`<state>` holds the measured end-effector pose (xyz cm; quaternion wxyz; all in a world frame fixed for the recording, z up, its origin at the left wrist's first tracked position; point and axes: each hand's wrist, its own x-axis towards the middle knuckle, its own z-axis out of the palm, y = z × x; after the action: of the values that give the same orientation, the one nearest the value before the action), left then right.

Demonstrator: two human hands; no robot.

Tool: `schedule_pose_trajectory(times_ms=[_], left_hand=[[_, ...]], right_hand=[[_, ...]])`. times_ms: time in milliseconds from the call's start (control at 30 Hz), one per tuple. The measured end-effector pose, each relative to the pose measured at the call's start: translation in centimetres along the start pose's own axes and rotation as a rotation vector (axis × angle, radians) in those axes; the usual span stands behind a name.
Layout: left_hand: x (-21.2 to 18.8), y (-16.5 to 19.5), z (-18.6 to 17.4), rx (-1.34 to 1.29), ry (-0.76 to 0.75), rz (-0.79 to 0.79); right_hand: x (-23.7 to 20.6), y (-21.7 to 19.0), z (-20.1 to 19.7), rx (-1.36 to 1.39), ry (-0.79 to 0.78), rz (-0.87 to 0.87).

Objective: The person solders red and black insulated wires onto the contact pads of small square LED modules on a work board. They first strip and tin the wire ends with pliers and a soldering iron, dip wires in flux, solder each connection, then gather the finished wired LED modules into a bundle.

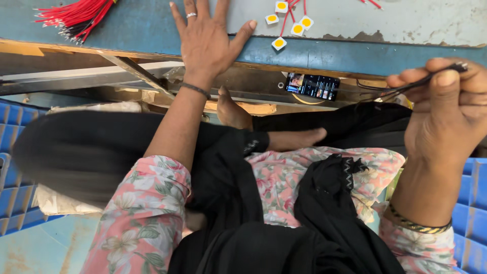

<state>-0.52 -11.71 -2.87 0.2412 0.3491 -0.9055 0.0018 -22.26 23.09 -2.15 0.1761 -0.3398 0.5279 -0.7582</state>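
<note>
The left hand (205, 43) lies flat on the worn blue-painted wooden workbench (127, 28), fingers spread wide and holding nothing, palm pressed near the bench's front edge. Just to its right, partly on a grey sheet, sit several small square white chips with round yellow centres (279, 43), some already joined to thin red leads. A loose bundle of red insulated wires with bare tinned ends (76, 15) rests well apart at the far left of the bench.

The right hand (449, 109) is raised beside the bench, fingers curled closed around a slim black rod-like tool with a thin dark cord (431, 77); it looks like a soldering iron, though its tip is out of frame and I cannot be sure. A black phone with a lit screen (312, 86) is propped on the shelf under the bench edge.

To do this step well, I judge the spread hand should steady the body while the tool hand swings in low, keeping the cord free of the black cloth on the lap and the tip away from the wire insulation. Pinning one chip before touching it would stop it sliding.
</note>
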Motion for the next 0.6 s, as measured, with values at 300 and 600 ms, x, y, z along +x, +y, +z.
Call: schedule_pose_trajectory(times_ms=[300,600], left_hand=[[0.0,0.5,-0.5,-0.017,-0.079,0.022],[-0.1,1.3,-1.1,-0.034,-0.107,-0.008]], right_hand=[[2.1,-1.4,4.9,-0.016,-0.286,-0.073],[0.3,-0.2,6.5,0.043,-0.324,0.034]])
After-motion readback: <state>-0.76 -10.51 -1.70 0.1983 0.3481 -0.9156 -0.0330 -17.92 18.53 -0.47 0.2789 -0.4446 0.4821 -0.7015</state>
